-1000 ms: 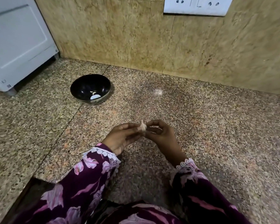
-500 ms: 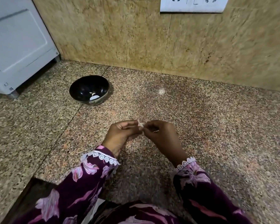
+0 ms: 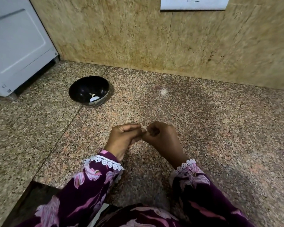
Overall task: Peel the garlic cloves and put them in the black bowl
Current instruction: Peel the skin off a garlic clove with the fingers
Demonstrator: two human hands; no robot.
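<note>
Your left hand (image 3: pixel 123 138) and right hand (image 3: pixel 161 138) meet above the granite counter (image 3: pixel 220 128), both pinching one garlic clove (image 3: pixel 143 128) between curled fingertips. The black bowl (image 3: pixel 88 90) sits well apart, back-left, with pale pieces inside.

Home kitchen: granite counter (image 3: pixel 203 128), tiled backsplash (image 3: pixel 121 38), wall sockets (image 3: pixel 193 4).

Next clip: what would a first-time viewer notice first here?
Two hands meet at the middle of the speckled stone counter, the left hand and the right hand both pinching one small pale garlic clove between their fingertips. Farther back to the left stands a black bowl with a few pale bits inside.
</note>
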